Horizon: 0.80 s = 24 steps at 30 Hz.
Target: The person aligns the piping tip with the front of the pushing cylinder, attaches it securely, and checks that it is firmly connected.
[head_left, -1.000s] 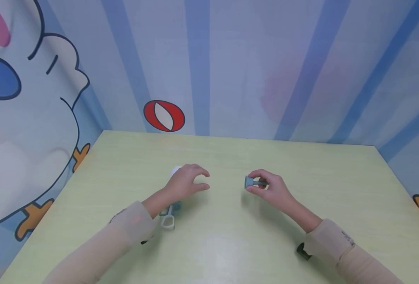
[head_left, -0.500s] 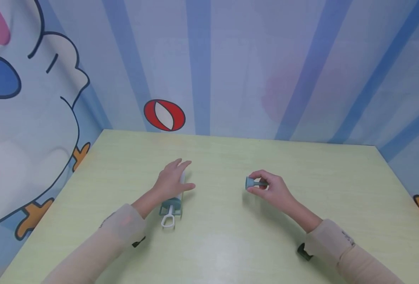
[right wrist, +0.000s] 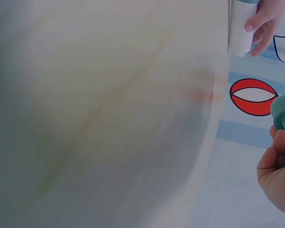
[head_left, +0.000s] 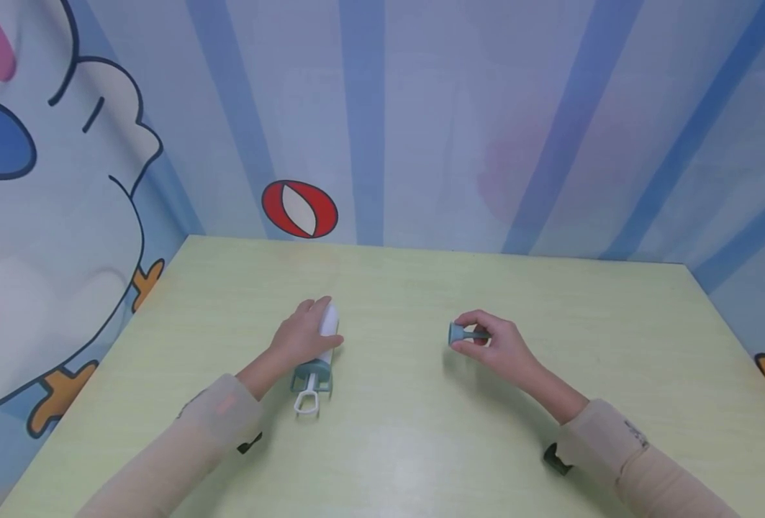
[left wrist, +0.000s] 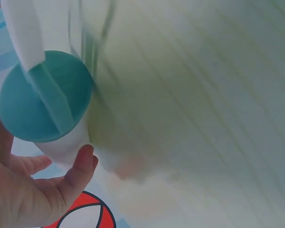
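My left hand (head_left: 301, 334) lies over a white tube (head_left: 329, 324) at the left of the table, thumb on its right side and fingers round the other. The tube has a teal end cap (left wrist: 45, 97) with a white rod ending in a loop handle (head_left: 306, 403). A teal frame (head_left: 324, 381) shows beside the cap. My right hand (head_left: 501, 345) is raised above the table and pinches a small teal funnel-shaped piece (head_left: 458, 334) by its thin stem, wide mouth facing left. In the right wrist view the teal piece (right wrist: 282, 111) is partly cut off by the frame edge.
The pale yellow-green table (head_left: 395, 432) ends at the back against a blue striped wall (head_left: 421, 144) with cartoon prints. A red and white oval (head_left: 300, 208) is printed on the wall. Both forearms wear beige sleeves.
My left hand has moved left, opened out over the white tube, then lowered and closed round it. The right hand and its teal piece have stayed in place.
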### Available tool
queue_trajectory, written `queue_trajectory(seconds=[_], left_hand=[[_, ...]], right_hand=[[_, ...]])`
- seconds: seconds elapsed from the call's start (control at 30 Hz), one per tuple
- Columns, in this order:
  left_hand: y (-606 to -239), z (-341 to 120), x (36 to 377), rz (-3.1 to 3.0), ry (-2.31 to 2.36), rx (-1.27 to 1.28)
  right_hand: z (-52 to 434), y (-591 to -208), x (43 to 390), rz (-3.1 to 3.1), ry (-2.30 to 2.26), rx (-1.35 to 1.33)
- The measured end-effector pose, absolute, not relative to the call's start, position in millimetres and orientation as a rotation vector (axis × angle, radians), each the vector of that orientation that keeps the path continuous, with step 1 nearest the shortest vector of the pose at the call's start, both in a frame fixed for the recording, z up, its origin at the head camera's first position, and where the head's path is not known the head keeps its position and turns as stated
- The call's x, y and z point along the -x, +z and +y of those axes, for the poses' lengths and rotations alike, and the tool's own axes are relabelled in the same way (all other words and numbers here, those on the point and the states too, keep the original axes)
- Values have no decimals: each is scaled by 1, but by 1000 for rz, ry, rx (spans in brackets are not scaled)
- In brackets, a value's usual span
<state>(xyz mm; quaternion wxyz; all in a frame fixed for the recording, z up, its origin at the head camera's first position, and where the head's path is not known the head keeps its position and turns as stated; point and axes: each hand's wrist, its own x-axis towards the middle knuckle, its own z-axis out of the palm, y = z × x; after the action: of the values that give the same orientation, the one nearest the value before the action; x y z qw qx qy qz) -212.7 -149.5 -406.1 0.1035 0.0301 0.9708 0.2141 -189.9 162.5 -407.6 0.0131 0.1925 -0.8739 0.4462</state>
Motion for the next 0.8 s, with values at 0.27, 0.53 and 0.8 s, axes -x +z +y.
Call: queue_trajectory(seconds=[0.27, 0.53, 0.8], left_hand=[[-403, -148, 210, 2855, 642, -48], [-400, -146, 210, 2892, 674, -140], [-394, -136, 206, 2879, 769, -304]], right_hand=[[164, -410, 193, -2722, 1386, -608], [163, -404, 194, -2732, 1380, -630], [161, -400, 200, -2728, 1361, -658]])
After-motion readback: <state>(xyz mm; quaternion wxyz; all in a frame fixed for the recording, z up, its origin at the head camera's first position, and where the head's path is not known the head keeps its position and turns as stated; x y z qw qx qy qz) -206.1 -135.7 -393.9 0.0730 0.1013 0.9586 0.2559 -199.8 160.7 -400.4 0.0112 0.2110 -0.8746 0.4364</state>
